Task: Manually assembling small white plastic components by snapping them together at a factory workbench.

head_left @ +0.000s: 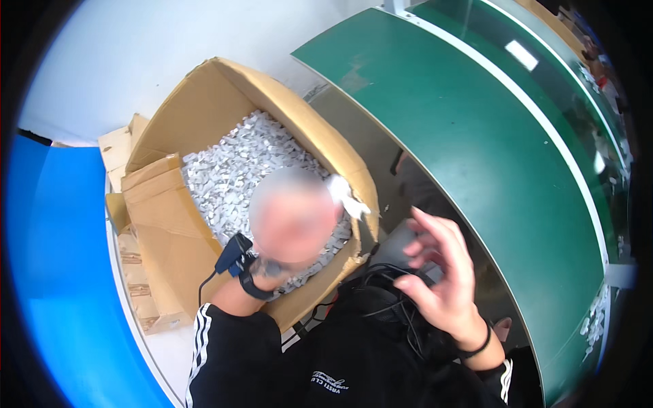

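My left hand (294, 216) reaches over a large open cardboard box (326, 139). A round blur covers its fingers, so their pose is hidden. White pieces (350, 199) show just beyond it, against the box's right wall; whether the hand holds them I cannot tell. Below and around that hand, many small white-grey pieces (228, 170) fill the box. To the right of the box, my right hand (441, 268) hangs in the air beside the green table's edge. Its fingers are curved and apart from the thumb, with nothing between them.
A green table (462, 115) with a white rail curves along the right, with white pieces (596, 323) at its far right edge. A blue surface (61, 272) lies left. Wooden pallet boards (139, 285) show beside the box. Black cables (398, 299) hang near my body.
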`<state>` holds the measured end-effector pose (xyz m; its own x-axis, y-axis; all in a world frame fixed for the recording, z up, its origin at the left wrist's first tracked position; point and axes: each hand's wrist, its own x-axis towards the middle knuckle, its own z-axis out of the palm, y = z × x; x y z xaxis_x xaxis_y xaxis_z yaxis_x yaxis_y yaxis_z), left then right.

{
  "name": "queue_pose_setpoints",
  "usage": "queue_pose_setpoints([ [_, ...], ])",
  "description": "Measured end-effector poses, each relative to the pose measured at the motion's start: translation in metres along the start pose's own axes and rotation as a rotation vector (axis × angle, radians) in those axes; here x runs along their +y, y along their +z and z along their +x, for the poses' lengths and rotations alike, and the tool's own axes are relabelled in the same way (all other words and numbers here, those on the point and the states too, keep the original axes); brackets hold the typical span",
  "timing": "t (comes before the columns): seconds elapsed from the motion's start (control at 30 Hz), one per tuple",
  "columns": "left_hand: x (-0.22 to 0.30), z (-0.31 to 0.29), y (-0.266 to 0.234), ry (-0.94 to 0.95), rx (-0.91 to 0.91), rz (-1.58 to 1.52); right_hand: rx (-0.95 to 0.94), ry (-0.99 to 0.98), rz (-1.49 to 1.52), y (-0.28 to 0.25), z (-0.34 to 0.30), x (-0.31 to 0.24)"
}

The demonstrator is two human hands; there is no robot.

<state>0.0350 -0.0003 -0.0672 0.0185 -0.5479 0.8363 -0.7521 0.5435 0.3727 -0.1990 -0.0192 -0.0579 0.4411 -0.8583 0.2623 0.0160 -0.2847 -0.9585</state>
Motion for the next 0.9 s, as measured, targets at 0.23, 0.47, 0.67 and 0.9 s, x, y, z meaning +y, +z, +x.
queue_pose_setpoints([
  [0.23, 0.059, 0.017, 0.019, 0.026, -0.215, -0.519, 0.179, -0.31, -0.035, 0.0, -0.006, -0.007],
  [0.47, 0.07, 0.013, 0.025, -0.485, -0.313, -0.687, 0.304, -0.323, -0.171, -0.013, -0.021, 0.009],
  [0.67, 0.066, 0.014, 0.023, -0.309, -0.407, -0.712, 0.257, -0.362, -0.301, -0.016, -0.028, 0.008],
  [0.9, 0.064, 0.007, 0.034, -0.306, -0.408, -0.746, 0.251, -0.197, -0.053, -0.015, -0.041, 0.021],
])
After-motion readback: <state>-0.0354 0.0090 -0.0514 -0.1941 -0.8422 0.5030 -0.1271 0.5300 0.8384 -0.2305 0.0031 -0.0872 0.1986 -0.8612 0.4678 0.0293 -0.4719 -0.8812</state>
